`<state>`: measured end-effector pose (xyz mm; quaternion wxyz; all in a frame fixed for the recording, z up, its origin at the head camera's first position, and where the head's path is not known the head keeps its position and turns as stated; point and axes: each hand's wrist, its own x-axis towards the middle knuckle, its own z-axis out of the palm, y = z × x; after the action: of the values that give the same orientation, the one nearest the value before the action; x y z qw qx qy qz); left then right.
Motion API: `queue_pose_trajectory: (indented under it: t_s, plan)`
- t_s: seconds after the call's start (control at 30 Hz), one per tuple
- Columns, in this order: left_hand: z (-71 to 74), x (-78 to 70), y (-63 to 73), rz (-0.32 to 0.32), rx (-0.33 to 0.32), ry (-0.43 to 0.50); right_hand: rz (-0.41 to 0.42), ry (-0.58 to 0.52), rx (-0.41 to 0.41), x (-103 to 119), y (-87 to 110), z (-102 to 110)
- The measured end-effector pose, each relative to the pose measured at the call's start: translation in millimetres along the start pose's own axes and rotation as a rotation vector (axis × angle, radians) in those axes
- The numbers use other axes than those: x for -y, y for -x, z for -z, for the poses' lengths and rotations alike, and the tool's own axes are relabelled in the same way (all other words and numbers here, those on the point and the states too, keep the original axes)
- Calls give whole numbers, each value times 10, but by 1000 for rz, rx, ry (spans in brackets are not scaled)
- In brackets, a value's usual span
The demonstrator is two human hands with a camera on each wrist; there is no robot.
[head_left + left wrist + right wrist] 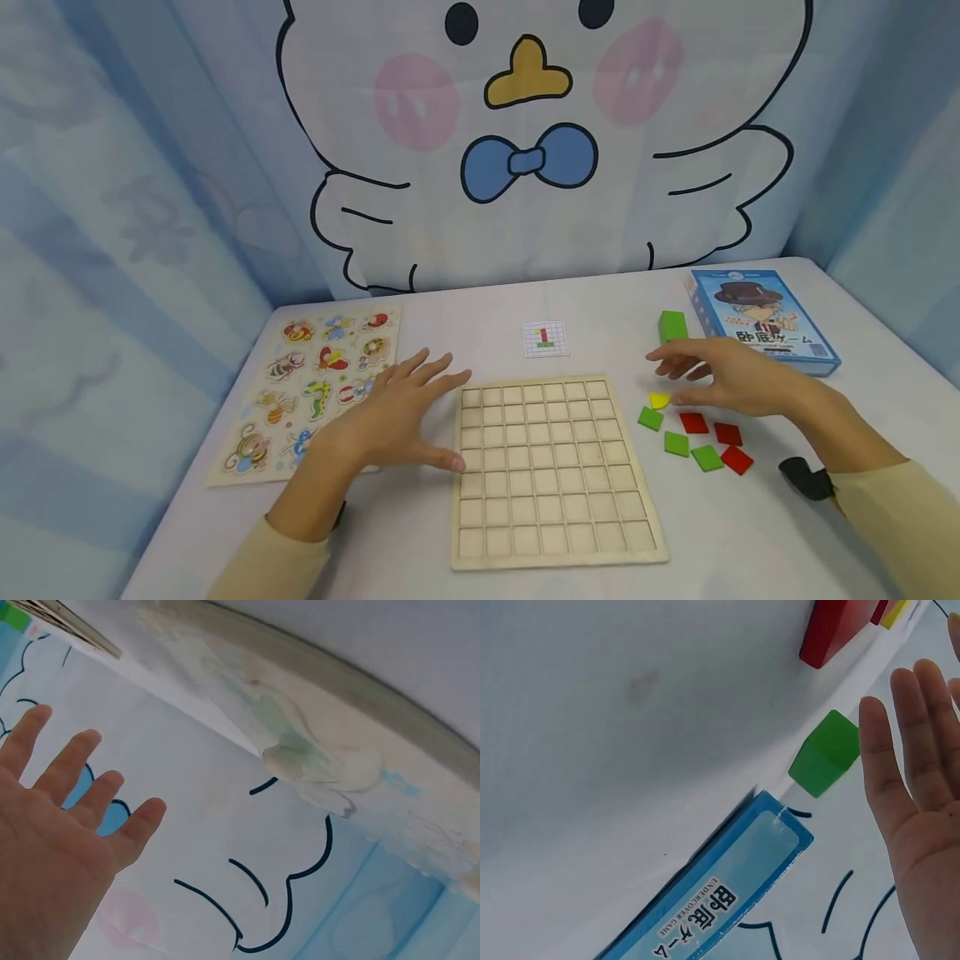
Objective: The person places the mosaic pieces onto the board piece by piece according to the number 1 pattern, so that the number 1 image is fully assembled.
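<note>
While the right grip [723,377] hovers at the far side of the loose tiles, the yellow piece [659,401] lies just beside the tip of its thumb, a little to the left; whether skin and piece touch, I cannot tell. That short gap looks like the relation the coming move turns on. The piece rests on the surface [420,533], to the right of the gridded board [558,566] and just beyond the nearest of the green tiles [677,444]. Part of its outline may be hidden by the thumb, so no long axis can be read with confidence. The red tiles [693,423] lie on the near side of the same hand, and it is clearly the closer of the two to all these pieces.

The right forearm comes in from the right, with the back of the hand upward and the fingers pointing left. The fingers bend loosely, the thumb stands apart below them, and nothing shows between. The green block [672,326] stands just beyond the fingertips.

Across the board, the left grip [393,421] is spread wide and holds nothing. Its forearm comes from the near left, its fingers point away and to the right, and the thumb reaches to the board's left edge, though contact there is unclear.
</note>
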<state>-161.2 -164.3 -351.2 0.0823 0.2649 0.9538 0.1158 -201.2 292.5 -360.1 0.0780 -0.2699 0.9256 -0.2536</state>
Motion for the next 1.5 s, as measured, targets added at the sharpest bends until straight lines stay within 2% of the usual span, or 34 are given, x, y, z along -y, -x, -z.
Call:
queue_pose_trajectory:
  t_s: [0.2,0.33,0.63,0.83,1.07,1.23,1.5]
  plan:
    - [-48,-21,-52,-13,38,0,-24,-23,77,0,-59,-35]
    - [-67,-37,-73,-16,59,-1,-38,-6,89,4,-69,-57]
    - [-104,-76,-80,-21,91,5,-38,34,96,22,-76,-96]
    - [-127,-76,-76,-2,112,-14,-38,57,111,39,-74,-103]
    - [-137,-73,-90,-14,129,-17,-46,86,116,55,-57,-89]
    - [-140,-84,-98,11,152,-21,-24,137,118,46,-73,-100]
    - [-142,-96,-94,16,159,-32,-42,140,90,40,-63,-115]
